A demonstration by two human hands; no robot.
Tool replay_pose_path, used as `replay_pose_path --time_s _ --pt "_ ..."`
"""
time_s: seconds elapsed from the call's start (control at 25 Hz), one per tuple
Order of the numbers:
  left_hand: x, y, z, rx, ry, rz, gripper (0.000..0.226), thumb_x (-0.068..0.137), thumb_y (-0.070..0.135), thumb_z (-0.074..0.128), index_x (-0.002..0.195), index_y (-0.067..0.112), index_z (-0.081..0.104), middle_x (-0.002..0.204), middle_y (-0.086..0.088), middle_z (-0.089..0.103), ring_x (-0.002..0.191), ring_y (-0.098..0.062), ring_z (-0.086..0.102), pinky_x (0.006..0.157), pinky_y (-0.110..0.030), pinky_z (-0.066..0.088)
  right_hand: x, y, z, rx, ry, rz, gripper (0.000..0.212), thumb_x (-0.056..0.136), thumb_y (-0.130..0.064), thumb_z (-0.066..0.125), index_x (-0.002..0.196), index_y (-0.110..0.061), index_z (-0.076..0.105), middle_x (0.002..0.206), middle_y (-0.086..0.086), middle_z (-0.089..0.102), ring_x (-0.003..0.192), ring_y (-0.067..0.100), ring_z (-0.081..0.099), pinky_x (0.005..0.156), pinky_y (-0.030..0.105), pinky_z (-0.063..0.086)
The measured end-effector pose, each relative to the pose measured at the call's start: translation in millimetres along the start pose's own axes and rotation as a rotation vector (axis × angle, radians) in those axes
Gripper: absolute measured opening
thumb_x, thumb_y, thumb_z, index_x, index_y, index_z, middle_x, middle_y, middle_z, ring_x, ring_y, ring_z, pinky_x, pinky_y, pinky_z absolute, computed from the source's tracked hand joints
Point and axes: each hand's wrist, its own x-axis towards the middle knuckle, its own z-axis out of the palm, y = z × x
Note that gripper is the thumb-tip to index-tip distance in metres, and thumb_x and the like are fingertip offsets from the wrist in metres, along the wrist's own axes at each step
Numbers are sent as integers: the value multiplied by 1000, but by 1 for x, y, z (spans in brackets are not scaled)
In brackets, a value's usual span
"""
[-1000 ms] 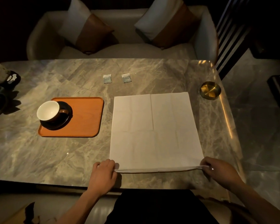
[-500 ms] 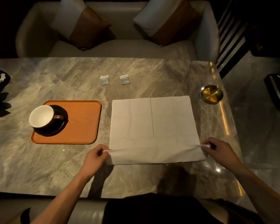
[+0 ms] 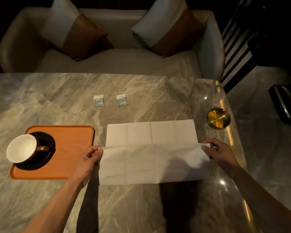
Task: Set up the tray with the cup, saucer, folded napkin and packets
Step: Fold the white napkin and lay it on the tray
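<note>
A white napkin (image 3: 151,158) lies on the marble table (image 3: 40,98), its near half lifted and carried over the far half. My left hand (image 3: 86,163) pinches its left corner and my right hand (image 3: 220,152) pinches its right corner, both raised above the table. Left of the napkin sits an orange tray (image 3: 71,148). On the tray's left end a white cup (image 3: 22,148) with a brown handle stands on a dark saucer (image 3: 45,157). Two small packets, one on the left (image 3: 99,100) and one on the right (image 3: 122,100), lie side by side beyond the napkin.
A round brass dish (image 3: 217,118) sits near the table's right edge. Behind the table is a pale sofa (image 3: 116,63) with two cushions. A dark object (image 3: 284,103) rests on the floor at the right.
Both hands have lifted the napkin's near edge and carried it away from me, past the middle of the cloth. The view has tilted, so the table appears lower in the frame.
</note>
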Motion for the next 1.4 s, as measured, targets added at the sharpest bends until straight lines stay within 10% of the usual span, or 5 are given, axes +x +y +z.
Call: replay_pose_path --time_s 0.24,0.48,0.68,1.08,1.4 --pt "42 17 7 10 15 6 9 97 14 59 99 11 68 61 0 65 43 -9 55 38 -18 42 51 -14 6 -4 7 -28 2 92 -28 66 93 -28 65 91 -4 68 85 16 64 66 27 49" --pt "79 21 15 189 140 77 10 97 16 60 99 13 69 92 -7 72 86 -18 64 78 -30 49 93 -23 20 59 30 -13 5 92 -22 66 92 -27 66 92 -2 67 86 17 63 65 28 49" --pt "101 23 24 244 181 88 10 97 16 60 99 10 68 86 -4 69 79 -13 61 70 -22 47 119 -21 29 26 78 21 12 92 -19 66 102 -13 68 95 7 68 91 27 63 81 44 55" --pt "126 15 26 459 252 57 12 96 23 61 91 13 67 88 -7 72 89 -26 65 85 -43 51 144 -8 42 -270 119 10 13 92 -17 64 103 -12 69 93 8 66 85 25 59 72 31 42" --pt "128 17 35 706 294 101 10 96 26 58 88 20 60 81 1 67 84 -26 64 68 -32 43 150 8 45 -405 193 -117 14 86 -9 71 100 -10 70 92 15 71 76 21 56 59 17 37"
